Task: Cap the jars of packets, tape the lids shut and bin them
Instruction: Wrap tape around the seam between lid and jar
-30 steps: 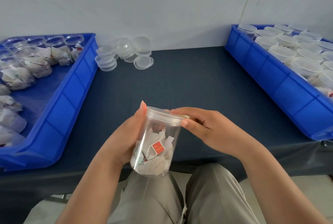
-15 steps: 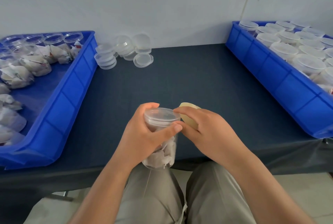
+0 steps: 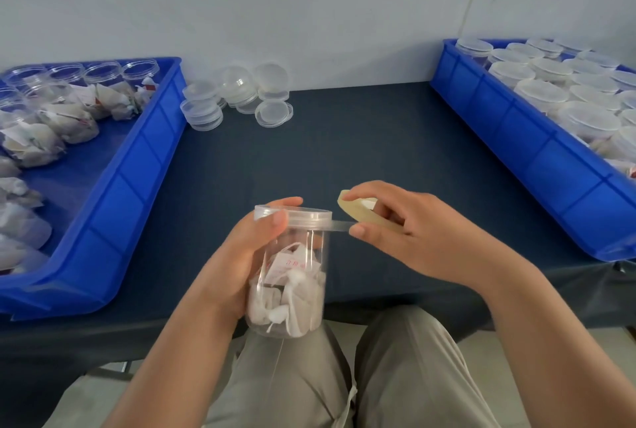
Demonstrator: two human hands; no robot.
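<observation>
Left hand (image 3: 251,255) gripping clear jar (image 3: 292,290) round upper body, thumb pressing on side of lid (image 3: 303,216). Jar being held upright over lap, at near edge of table (image 3: 344,152); white packets (image 3: 289,303) filling lower half, lid sitting on. Right hand (image 3: 395,231) holding tape roll (image 3: 358,212), fingers curling over it, thumb underneath. Tape strip (image 3: 340,225) running taut from roll to lid side. Left blue bin (image 3: 113,207) holding open jars (image 3: 69,97) of packets. Right blue bin (image 3: 516,138) holding capped jars (image 3: 550,90). Loose lids (image 3: 237,97) lying stacked by wall, between bins.
</observation>
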